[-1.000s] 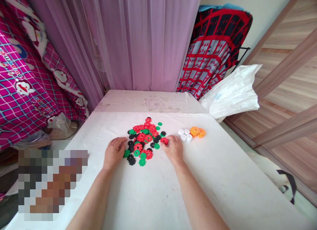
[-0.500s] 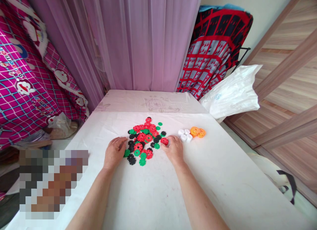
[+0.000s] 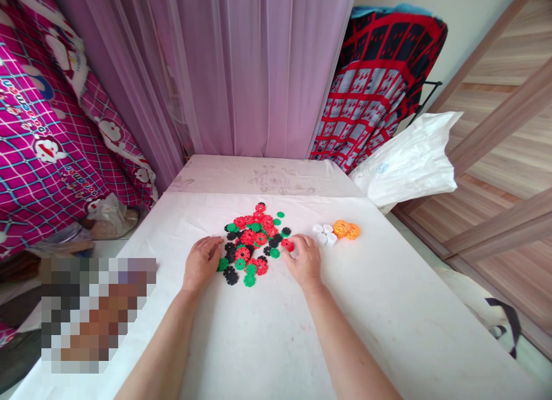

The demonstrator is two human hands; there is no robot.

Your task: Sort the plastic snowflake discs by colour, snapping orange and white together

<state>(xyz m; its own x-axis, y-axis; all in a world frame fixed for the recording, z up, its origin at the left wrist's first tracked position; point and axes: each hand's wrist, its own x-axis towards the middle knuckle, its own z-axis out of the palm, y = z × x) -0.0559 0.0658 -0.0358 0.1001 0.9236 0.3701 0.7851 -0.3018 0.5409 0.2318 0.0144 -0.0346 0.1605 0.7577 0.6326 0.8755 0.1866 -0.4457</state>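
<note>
A loose pile of red, green and black notched discs (image 3: 248, 237) lies on the white-covered table (image 3: 259, 342). My left hand (image 3: 203, 263) rests at the pile's left edge, fingers curved and apart, with nothing seen in it, close to a green disc (image 3: 222, 264). On the right side of the pile, my right hand (image 3: 305, 261) curves around a red disc (image 3: 287, 245), thumb and fingers apart; the disc lies between them. White discs (image 3: 324, 234) and orange discs (image 3: 346, 229) form small groups to the right of that hand.
A white plastic bag (image 3: 409, 158) stands beyond the table's right edge. Purple curtains (image 3: 259, 72) hang behind the table. A pixelated patch (image 3: 103, 314) covers something at the left edge. Red-and-black patterned cloth (image 3: 371, 95) is at the back right.
The whole view has shifted slightly, so things appear a little further right. Both hands keep nearly the same places beside the pile.
</note>
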